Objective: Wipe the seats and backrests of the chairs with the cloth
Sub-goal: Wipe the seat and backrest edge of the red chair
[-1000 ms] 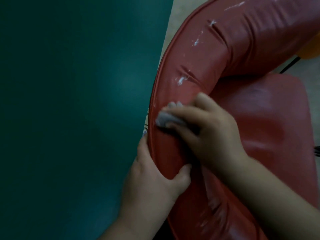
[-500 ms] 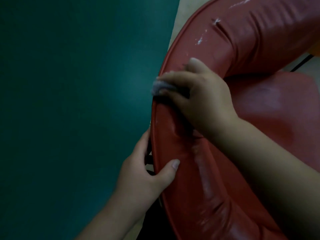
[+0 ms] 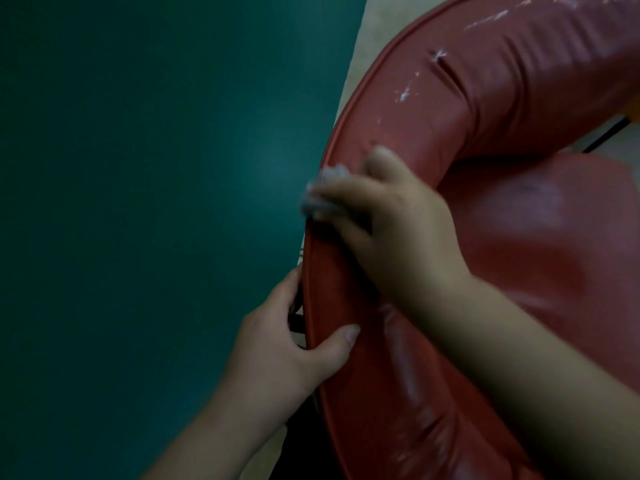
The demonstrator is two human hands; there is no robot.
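The right hand (image 3: 388,233) reaches in from the near right, forearm bare, fingers curled and pinching a small wad against what it presses on. The left hand (image 3: 287,348) sits nearer and to the left, thumb hooked over an edge, fingers wrapped behind it.

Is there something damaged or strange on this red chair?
Yes. The curved backrest carries white scuffs or flakes beside a crease, ahead of the cloth the right hand holds. They look like cracked covering or dried residue; the picture cannot tell which.
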